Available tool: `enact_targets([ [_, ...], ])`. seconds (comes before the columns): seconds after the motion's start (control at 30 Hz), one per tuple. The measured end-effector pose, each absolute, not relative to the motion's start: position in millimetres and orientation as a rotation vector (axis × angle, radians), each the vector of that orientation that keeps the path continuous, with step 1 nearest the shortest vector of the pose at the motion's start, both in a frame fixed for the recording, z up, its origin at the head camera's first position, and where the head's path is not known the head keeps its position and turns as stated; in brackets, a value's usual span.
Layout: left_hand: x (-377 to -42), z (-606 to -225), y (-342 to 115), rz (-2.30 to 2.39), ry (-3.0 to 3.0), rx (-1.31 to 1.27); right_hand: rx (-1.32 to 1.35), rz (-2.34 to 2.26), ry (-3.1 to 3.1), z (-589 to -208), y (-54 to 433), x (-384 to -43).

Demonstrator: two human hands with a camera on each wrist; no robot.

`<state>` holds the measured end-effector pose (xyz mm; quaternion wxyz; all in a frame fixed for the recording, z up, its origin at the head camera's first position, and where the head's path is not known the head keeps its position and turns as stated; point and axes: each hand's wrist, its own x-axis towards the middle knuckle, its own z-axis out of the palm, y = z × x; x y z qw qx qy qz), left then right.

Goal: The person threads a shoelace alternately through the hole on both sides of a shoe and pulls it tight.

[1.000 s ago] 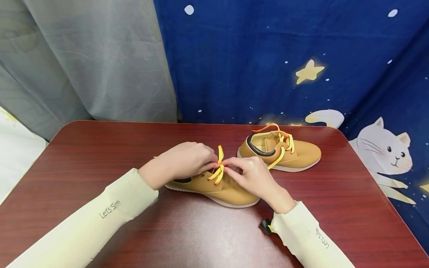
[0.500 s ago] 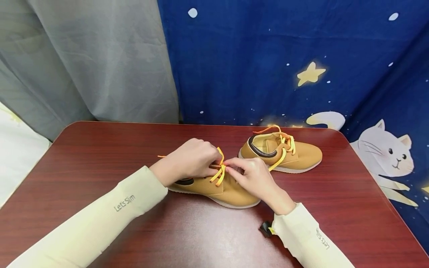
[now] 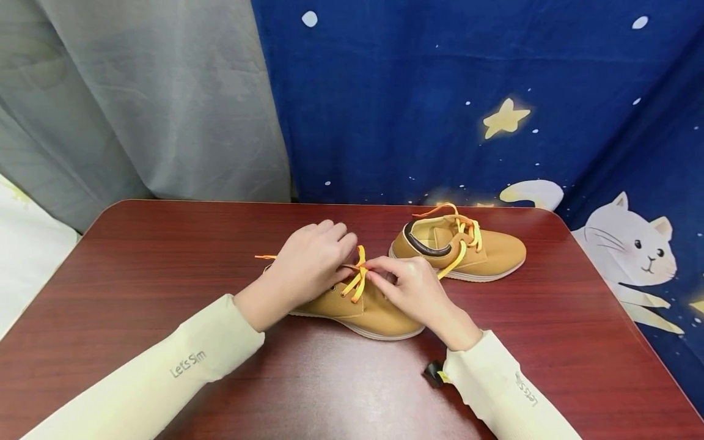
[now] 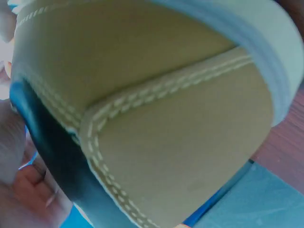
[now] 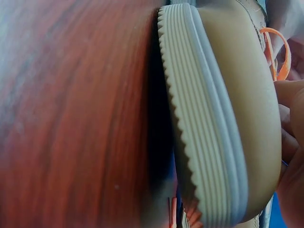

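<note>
A tan lace-up shoe [image 3: 385, 318] lies near the middle of the table, toe to the right. Its yellow-orange shoelace [image 3: 360, 282] is looped and crossed over the tongue. My right hand [image 3: 415, 287] pinches the shoelace at the crossing between thumb and forefinger. From the left, my left hand [image 3: 310, 263] holds a strand that runs to the crossing; its fingers are curled and cover the shoe's opening. The left wrist view shows the shoe's stitched heel [image 4: 175, 128] close up. In the right wrist view, an orange lace loop [image 5: 285, 64] rises beside my right fingers [image 5: 290, 116].
Behind and to the right stands the matching tan shoe [image 3: 497, 253], its laces loose. A small black object [image 3: 433, 374] shows at my right cuff. The reddish-brown table [image 3: 181, 244] ends at grey and blue curtains [image 3: 385, 110].
My left hand has drawn slightly away from the lace crossing and turned, with its fingers lifted higher. My right hand stays pinching at the crossing.
</note>
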<state>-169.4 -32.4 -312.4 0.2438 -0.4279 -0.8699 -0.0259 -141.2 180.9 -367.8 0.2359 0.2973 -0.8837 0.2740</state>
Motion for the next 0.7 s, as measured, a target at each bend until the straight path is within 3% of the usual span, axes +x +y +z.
enact_targets([
  [0.27, -146.6, -321.4, -29.6, 0.126, -2.373, -0.98, 0.805, 0.774, -2.447, -366.4, 179.5, -139.4],
  [0.47, -144.7, -326.8, -23.7, -0.052, -2.574, -0.875, 0.811, 0.792, -2.435, -366.6, 179.4, -138.0],
  [0.7, -155.8, -307.6, -31.9, -0.379, -2.85, -0.83, 0.808, 0.74, -2.431, -366.6, 177.3, -137.9],
])
